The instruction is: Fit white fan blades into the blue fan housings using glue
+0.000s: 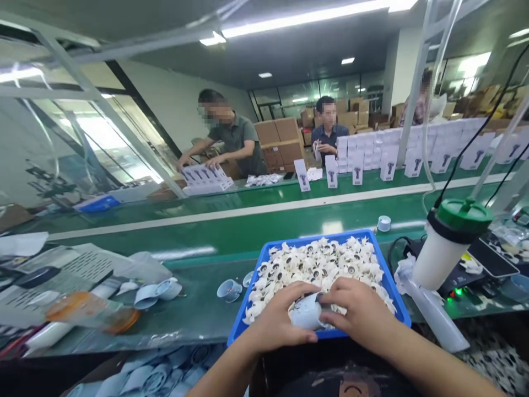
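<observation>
Pale-blue cylinder [305, 314] partly hides white parts [316, 258] in blue tray [389, 277].

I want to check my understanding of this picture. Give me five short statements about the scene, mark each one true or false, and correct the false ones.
1. The left hand and the right hand are both on a light blue piece. True.
2. White parts lie in the tray. True.
3. The tray is red. False: it is blue.
4. The lid on the white canister is orange. False: it is green.
5. White boxes stand along the far side of the green bench. True.
</observation>
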A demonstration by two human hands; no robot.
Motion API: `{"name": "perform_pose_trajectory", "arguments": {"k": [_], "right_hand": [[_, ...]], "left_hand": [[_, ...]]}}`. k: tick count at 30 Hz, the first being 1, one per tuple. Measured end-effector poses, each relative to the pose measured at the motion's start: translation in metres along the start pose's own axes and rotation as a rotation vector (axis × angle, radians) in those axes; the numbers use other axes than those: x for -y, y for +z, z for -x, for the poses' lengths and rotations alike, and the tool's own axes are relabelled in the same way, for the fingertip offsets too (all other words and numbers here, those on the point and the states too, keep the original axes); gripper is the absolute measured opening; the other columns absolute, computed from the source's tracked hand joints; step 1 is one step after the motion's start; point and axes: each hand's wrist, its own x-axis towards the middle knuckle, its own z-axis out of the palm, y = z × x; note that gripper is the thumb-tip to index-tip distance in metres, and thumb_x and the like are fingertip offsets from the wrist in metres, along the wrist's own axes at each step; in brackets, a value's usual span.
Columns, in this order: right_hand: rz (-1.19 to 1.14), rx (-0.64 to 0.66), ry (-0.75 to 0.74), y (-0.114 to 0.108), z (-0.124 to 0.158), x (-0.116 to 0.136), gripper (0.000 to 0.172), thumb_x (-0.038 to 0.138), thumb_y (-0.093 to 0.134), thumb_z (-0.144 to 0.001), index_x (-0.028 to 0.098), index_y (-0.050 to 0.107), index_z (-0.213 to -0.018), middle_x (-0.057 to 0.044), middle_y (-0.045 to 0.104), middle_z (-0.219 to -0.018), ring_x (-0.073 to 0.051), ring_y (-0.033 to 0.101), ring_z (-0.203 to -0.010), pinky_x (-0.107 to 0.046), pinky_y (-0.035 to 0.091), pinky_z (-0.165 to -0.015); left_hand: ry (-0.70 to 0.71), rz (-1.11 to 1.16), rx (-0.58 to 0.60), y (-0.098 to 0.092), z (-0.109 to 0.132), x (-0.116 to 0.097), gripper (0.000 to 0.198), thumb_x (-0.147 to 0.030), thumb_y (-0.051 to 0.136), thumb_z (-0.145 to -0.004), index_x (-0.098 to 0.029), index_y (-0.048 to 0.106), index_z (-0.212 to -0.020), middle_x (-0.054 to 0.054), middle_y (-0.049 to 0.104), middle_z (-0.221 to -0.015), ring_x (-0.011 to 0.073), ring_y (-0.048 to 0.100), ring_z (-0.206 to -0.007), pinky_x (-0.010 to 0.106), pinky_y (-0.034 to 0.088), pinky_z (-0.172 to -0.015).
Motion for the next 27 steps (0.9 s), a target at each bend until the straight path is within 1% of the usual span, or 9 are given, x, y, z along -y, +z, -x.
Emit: {"name": "perform_pose_trajectory", "arguments": {"k": [3,7,10,13,18,20,24,25,27], "right_hand": [[-0.004,-0.053,-0.110,0.002,-0.003,0.003,0.017,0.021,0.073,-0.080,0.025,0.071,-0.097,0.000,0.068,-0.089,-0.015,0.062,-0.080,-0.026,0.043,-0.072],[0.036,-0.085,-0.166,0.003,-0.010,0.003,0.012,0.016,0.069,-0.079,0.022,0.068,-0.090,-0.001,0.070,-0.091,-0.014,0.064,-0.080,-0.024,0.045,-0.072],[0.046,-0.098,-0.174,0.006,-0.014,0.003,0.010,0.014,0.070,-0.075,0.020,0.068,-0.082,0.000,0.068,-0.077,-0.015,0.063,-0.071,-0.024,0.045,-0.066],[-0.129,-0.099,-0.159,0.013,-0.012,0.002,0.010,0.012,0.073,-0.069,0.019,0.068,-0.073,0.001,0.064,-0.068,-0.012,0.060,-0.065,-0.021,0.044,-0.062],[-0.303,-0.054,-0.097,0.021,-0.005,-0.010,0.022,0.029,0.075,-0.074,0.016,0.063,-0.062,0.003,0.049,-0.059,-0.007,0.047,-0.052,-0.016,0.035,-0.047],[-0.279,-0.039,-0.122,0.017,-0.003,-0.017,0.028,0.033,0.071,-0.079,0.015,0.061,-0.060,0.003,0.045,-0.057,-0.008,0.045,-0.054,-0.018,0.036,-0.051],[-0.227,0.006,-0.166,0.008,-0.005,-0.027,0.028,0.035,0.065,-0.082,0.017,0.062,-0.061,0.002,0.041,-0.058,-0.011,0.039,-0.058,-0.025,0.038,-0.061],[-0.225,0.021,-0.164,0.008,-0.005,-0.027,0.030,0.037,0.064,-0.083,0.017,0.061,-0.061,0.002,0.040,-0.056,-0.011,0.038,-0.057,-0.025,0.038,-0.060],[-0.234,0.042,-0.134,0.009,-0.003,-0.027,0.039,0.040,0.056,-0.090,0.015,0.060,-0.061,0.003,0.038,-0.054,-0.010,0.036,-0.053,-0.023,0.036,-0.055]], "left_hand": [[0.033,0.243,-0.132,0.007,0.001,0.009,0.064,-0.063,0.073,-0.069,-0.026,0.058,-0.119,0.008,0.061,-0.110,0.0265,0.061,-0.098,0.039,0.050,-0.088],[0.030,0.391,-0.261,0.024,0.000,0.002,0.062,-0.058,0.068,-0.076,-0.030,0.043,-0.125,0.006,0.056,-0.108,0.0197,0.061,-0.084,0.028,0.051,-0.068],[0.176,0.259,-0.384,0.030,-0.002,-0.007,0.050,-0.061,0.057,-0.083,-0.028,0.047,-0.120,0.008,0.057,-0.105,0.0235,0.061,-0.088,0.032,0.054,-0.070],[0.403,-0.013,-0.546,0.033,-0.004,-0.005,0.031,-0.047,0.051,-0.090,-0.027,0.053,-0.115,0.010,0.058,-0.103,0.0261,0.062,-0.092,0.038,0.056,-0.077],[0.698,-0.266,-0.655,0.043,-0.008,0.009,0.030,-0.032,0.053,-0.087,-0.026,0.055,-0.116,0.011,0.063,-0.096,0.0243,0.064,-0.079,0.034,0.055,-0.062],[0.635,-0.209,-0.617,0.047,-0.012,0.004,0.025,-0.032,0.051,-0.089,-0.026,0.055,-0.113,0.010,0.063,-0.095,0.0228,0.065,-0.078,0.032,0.055,-0.062],[0.269,0.013,-0.540,0.054,-0.022,-0.016,0.015,-0.030,0.039,-0.097,-0.024,0.053,-0.098,0.005,0.059,-0.084,0.0185,0.061,-0.071,0.029,0.054,-0.061],[0.272,0.009,-0.562,0.054,-0.024,-0.019,0.014,-0.030,0.040,-0.097,-0.024,0.052,-0.098,0.005,0.058,-0.085,0.0187,0.061,-0.074,0.030,0.054,-0.063],[0.442,-0.095,-0.606,0.054,-0.025,-0.020,0.015,-0.031,0.046,-0.094,-0.024,0.052,-0.106,0.007,0.057,-0.092,0.0203,0.060,-0.082,0.033,0.055,-0.069]]}}
